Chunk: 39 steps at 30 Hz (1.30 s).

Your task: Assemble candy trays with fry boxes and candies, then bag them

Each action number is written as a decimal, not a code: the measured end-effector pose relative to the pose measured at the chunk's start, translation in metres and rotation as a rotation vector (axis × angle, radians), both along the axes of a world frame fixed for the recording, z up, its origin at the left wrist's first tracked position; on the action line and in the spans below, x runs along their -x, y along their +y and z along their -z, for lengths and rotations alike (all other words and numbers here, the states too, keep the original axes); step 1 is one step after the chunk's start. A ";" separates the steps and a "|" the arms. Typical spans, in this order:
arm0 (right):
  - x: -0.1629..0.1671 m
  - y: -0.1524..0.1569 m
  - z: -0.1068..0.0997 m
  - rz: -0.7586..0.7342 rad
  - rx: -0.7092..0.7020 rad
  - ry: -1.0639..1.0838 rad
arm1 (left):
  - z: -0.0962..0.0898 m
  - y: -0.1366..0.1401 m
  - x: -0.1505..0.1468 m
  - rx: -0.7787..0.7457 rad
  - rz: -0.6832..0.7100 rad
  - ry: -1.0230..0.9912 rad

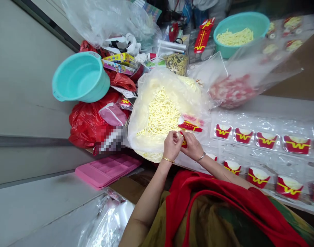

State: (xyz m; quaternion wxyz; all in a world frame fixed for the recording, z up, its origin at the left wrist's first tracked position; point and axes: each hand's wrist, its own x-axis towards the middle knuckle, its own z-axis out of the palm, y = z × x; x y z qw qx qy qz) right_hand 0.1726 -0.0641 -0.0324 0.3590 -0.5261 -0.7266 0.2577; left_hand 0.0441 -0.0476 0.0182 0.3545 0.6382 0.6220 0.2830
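My right hand (193,147) is closed around a small red toy fries box (184,143) with a yellow mark. My left hand (171,147) is pinched at the box's mouth on pale pieces that look like toy fries, partly hidden by the fingers. Just beyond both hands lies an open clear bag, heaped with pale yellow toy fries (163,111). At the bag's right edge, near my right hand, rests a fanned stack of red fries boxes (191,127).
Clear blister trays (245,125) with red boxes in their pockets run along the table at right. Behind stand a turquoise basin (223,51) holding fries and a bag of pink-and-white pieces (232,91). Another turquoise basin (79,79) sits left, above red bags (86,123) and pink trays (107,169).
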 end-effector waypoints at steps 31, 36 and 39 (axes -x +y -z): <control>-0.503 -0.264 0.047 1.276 0.127 -0.079 | 0.053 -0.173 -0.594 -0.234 1.313 0.169; -0.596 -0.348 0.063 1.421 0.161 -0.197 | 0.071 -0.242 -0.711 -0.219 1.659 0.185; -0.656 -0.387 0.072 1.478 0.208 -0.271 | 0.086 -0.276 -0.780 -0.215 1.773 0.135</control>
